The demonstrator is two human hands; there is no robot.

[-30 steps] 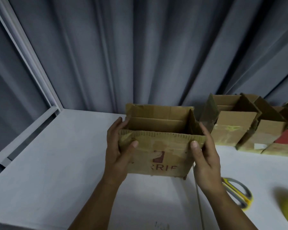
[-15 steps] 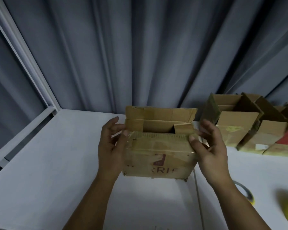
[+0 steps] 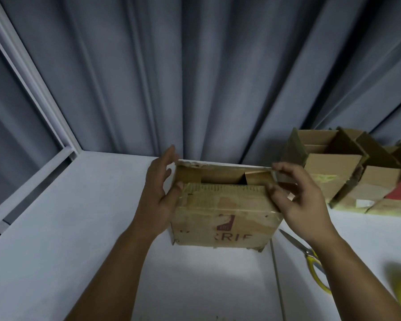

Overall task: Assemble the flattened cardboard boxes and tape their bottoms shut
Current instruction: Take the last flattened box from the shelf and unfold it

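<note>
Cardboard box [image 3: 222,218], one, between two hands: left hand [image 3: 158,200] pressing flat, right hand [image 3: 303,205] pinching its end.

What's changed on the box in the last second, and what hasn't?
On the cardboard box, the side flaps folded inward, and the near and far flaps tipped toward each other, narrowing the opening. The left hand shifted up to the left flap corners; the right hand moved up to pinch the flaps' right ends. The scissors and finished boxes stayed put.
</note>
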